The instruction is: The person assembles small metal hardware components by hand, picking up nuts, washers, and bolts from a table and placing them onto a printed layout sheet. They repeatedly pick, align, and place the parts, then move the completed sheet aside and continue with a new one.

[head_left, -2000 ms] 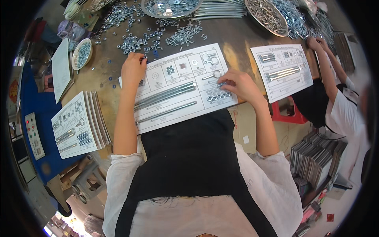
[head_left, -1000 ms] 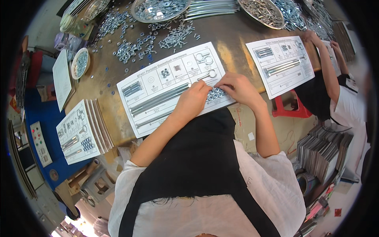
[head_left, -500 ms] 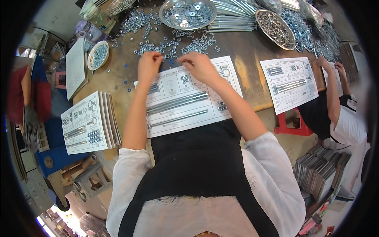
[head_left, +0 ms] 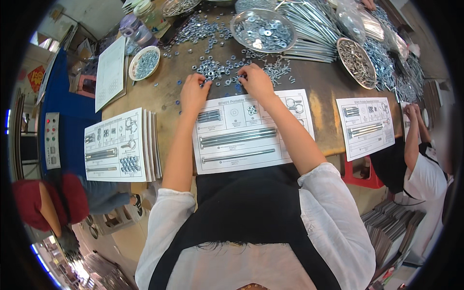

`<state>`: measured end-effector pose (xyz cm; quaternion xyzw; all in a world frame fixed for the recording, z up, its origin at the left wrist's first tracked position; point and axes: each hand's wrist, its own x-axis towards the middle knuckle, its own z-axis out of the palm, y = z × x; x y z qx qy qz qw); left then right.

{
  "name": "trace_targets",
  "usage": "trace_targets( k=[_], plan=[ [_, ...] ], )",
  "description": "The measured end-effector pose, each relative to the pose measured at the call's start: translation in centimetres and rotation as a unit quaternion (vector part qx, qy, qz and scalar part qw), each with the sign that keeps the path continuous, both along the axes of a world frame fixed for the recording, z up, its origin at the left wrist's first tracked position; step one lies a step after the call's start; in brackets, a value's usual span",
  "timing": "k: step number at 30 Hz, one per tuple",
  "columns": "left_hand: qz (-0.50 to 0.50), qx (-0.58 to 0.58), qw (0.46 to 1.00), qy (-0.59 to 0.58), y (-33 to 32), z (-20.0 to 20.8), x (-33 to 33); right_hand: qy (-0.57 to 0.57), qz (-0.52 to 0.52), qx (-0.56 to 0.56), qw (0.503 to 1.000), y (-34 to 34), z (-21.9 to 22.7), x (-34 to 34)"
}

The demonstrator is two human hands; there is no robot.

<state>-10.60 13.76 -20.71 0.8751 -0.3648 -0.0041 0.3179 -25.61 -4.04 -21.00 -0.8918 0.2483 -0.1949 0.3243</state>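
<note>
At the near edge of a heap of small metal nuts (head_left: 212,69), my left hand (head_left: 194,93) is closed in a pinch on a small nut with a bluish ring. To its right, my right hand (head_left: 257,82) also pinches a small nut, mostly covered by the fingers. A few loose blue-ringed nuts (head_left: 227,83) lie between the two hands. Below my wrists, a white printed card (head_left: 232,166) lies against the table's front edge. It shows long bolts, nuts and ring clamps. My right forearm hides the card's right part.
A metal bowl of washers (head_left: 263,31), long rods (head_left: 311,29) and a dish of bolts (head_left: 356,63) stand beyond. Leftward are a small bowl (head_left: 144,64) and stacked cards (head_left: 116,145). Another card (head_left: 367,126) lies rightward, near a co-worker's hands (head_left: 413,112).
The view has shifted, so the table sits lower and further right. My right hand has moved from above the card to the nuts; my left hand stays near the heap.
</note>
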Motion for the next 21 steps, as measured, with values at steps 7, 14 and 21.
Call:
trace_targets(
  k=[7, 14, 21],
  plan=[
    [0.004, 0.0, 1.0, 0.009, -1.3, 0.2, -0.9, -0.051, 0.038, -0.036, 0.997, 2.2, 1.8, 2.1],
    [-0.047, -0.017, 0.998, -0.028, 0.6, 0.5, -0.8, -0.032, 0.057, -0.09, 0.994, 3.0, 0.6, 2.5],
    [-0.052, -0.007, 0.999, 0.014, 1.1, 0.7, -0.7, -0.02, 0.059, -0.118, 0.991, 3.0, 0.4, 3.0]
  ],
)
